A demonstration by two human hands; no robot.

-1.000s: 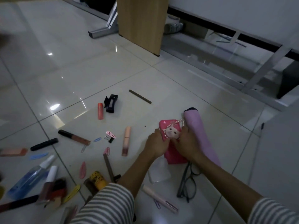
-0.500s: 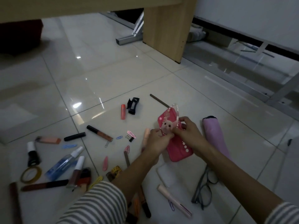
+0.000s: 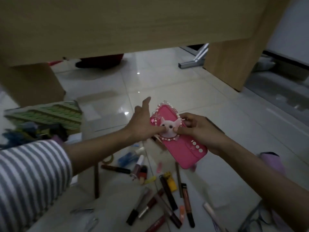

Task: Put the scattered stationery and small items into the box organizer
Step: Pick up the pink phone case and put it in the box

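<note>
The right hand [image 3: 199, 131] gripped the pink case [image 3: 182, 148], hiding its right edge; the left hand [image 3: 142, 126], fingers straight, pressed a thumb on it. Blurred glasses [image 3: 249, 216] were cut off.

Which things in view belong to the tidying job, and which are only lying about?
Job: pink phone case in the right hand; lip gloss tubes; blue bottle; tape roll; green basket.
Lying about: wooden table; metal frame.
</note>
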